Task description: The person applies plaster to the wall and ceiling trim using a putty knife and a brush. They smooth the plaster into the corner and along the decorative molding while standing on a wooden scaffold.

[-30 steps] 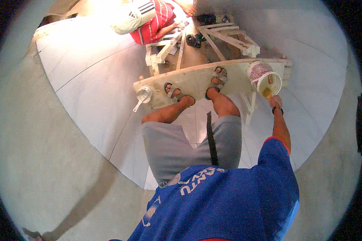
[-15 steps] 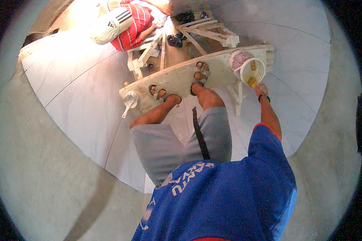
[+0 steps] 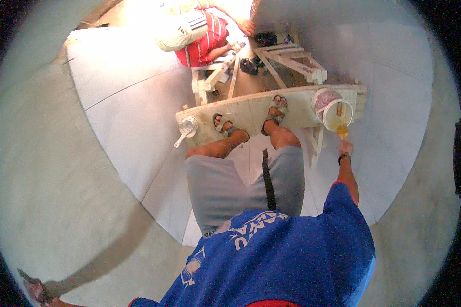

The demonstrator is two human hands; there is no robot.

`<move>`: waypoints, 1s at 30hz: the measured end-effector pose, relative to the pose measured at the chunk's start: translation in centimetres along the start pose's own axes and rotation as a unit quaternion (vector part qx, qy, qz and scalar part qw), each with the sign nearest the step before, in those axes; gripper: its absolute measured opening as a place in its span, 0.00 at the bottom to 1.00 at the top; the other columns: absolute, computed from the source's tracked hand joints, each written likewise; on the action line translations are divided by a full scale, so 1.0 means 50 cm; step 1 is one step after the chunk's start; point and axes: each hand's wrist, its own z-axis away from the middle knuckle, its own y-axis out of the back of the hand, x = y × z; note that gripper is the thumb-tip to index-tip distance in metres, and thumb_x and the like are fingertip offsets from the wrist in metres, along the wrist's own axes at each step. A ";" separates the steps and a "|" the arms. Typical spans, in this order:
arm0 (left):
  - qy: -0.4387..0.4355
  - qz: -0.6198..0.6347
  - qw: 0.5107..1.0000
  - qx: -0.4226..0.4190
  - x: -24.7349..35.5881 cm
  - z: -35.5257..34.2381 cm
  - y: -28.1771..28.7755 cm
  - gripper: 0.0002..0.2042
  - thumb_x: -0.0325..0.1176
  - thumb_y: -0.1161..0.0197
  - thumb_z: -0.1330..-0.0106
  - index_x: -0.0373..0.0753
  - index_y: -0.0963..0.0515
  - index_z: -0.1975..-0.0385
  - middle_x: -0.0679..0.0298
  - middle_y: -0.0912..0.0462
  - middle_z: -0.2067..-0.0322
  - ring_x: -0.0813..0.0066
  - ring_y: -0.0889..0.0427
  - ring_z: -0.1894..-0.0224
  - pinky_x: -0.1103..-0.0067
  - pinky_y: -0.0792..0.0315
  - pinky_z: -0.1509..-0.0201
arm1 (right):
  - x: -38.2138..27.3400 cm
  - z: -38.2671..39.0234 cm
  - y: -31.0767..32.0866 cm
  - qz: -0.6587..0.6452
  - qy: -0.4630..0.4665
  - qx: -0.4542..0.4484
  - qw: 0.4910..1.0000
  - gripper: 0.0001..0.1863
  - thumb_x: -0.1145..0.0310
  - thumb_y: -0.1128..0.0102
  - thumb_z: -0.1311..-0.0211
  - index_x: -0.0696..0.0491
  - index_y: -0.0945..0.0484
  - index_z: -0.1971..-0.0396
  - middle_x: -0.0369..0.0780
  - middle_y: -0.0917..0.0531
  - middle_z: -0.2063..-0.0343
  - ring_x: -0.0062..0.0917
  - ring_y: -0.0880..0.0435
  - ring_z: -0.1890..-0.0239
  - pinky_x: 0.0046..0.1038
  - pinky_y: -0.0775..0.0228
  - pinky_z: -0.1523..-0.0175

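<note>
One plank [image 3: 301, 113] bears bucket [image 3: 326, 101]; tiled floor [image 3: 125, 123], grey walls [image 3: 82, 204].

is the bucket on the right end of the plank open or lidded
Open: the bucket has no lid, and its inside shows beyond the brush in the right hand.

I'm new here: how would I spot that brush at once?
Start from the pale plank under the sandalled feet and follow it right to the white-rimmed bucket. The brush is at its near edge, in the right hand. Its yellowish colour sets it apart from the whitish tool at the plank's left end.
</note>
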 end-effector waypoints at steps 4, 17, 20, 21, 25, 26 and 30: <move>0.046 0.016 0.998 0.029 -0.001 0.024 0.068 0.16 0.44 0.49 0.37 0.36 0.33 0.61 0.59 0.31 0.62 0.66 0.28 0.61 0.73 0.31 0.57 | -0.069 0.165 0.101 -0.754 -0.188 -0.018 0.629 0.14 0.58 0.51 0.37 0.48 0.32 0.81 0.32 0.34 0.91 0.18 0.40 0.94 0.21 0.47 0.90; 0.177 0.232 0.888 0.355 0.047 0.015 0.262 0.06 0.24 0.41 0.43 0.31 0.25 0.67 0.65 0.25 0.72 0.77 0.28 0.69 0.80 0.33 0.63 | -0.415 0.536 1.008 -0.827 0.425 -0.119 0.349 0.17 0.60 0.45 0.40 0.58 0.30 0.59 0.31 0.32 0.86 0.13 0.37 0.91 0.14 0.45 0.88; 0.065 -0.026 0.921 0.384 0.017 0.028 0.439 0.05 0.23 0.40 0.45 0.28 0.26 0.74 0.58 0.26 0.74 0.73 0.28 0.74 0.78 0.33 0.69 | -0.525 0.658 1.280 -0.735 0.577 -0.078 0.347 0.20 0.58 0.43 0.41 0.59 0.29 0.59 0.31 0.31 0.87 0.12 0.37 0.91 0.14 0.47 0.87; 0.046 -0.075 0.914 0.397 0.020 0.024 0.502 0.05 0.24 0.39 0.45 0.28 0.26 0.74 0.58 0.26 0.74 0.72 0.29 0.75 0.77 0.33 0.70 | -0.533 0.734 1.371 -0.683 0.653 -0.055 0.322 0.23 0.55 0.41 0.42 0.59 0.28 0.57 0.30 0.32 0.87 0.11 0.38 0.90 0.14 0.49 0.87; 0.003 -0.139 0.865 0.483 -0.045 0.023 0.594 0.08 0.28 0.37 0.45 0.31 0.27 0.76 0.56 0.26 0.75 0.65 0.27 0.74 0.75 0.31 0.71 | -0.603 1.015 1.676 -0.578 0.755 0.136 0.278 0.19 0.59 0.46 0.37 0.58 0.26 0.53 0.30 0.31 0.81 0.10 0.37 0.84 0.15 0.47 0.83; 0.022 -0.082 0.889 0.450 -0.056 0.024 0.594 0.09 0.30 0.36 0.45 0.32 0.28 0.77 0.56 0.26 0.75 0.64 0.26 0.75 0.74 0.31 0.72 | -0.608 1.094 1.732 -0.562 0.767 0.192 0.240 0.18 0.61 0.46 0.36 0.58 0.26 0.53 0.30 0.30 0.80 0.09 0.36 0.83 0.15 0.46 0.82; 0.026 -0.183 0.889 0.418 -0.055 0.014 0.581 0.09 0.29 0.35 0.49 0.31 0.28 0.79 0.52 0.24 0.72 0.59 0.23 0.74 0.74 0.28 0.70 | -0.578 1.406 1.940 -0.457 0.787 0.381 0.165 0.17 0.66 0.49 0.34 0.59 0.26 0.50 0.37 0.22 0.70 0.18 0.26 0.74 0.22 0.32 0.70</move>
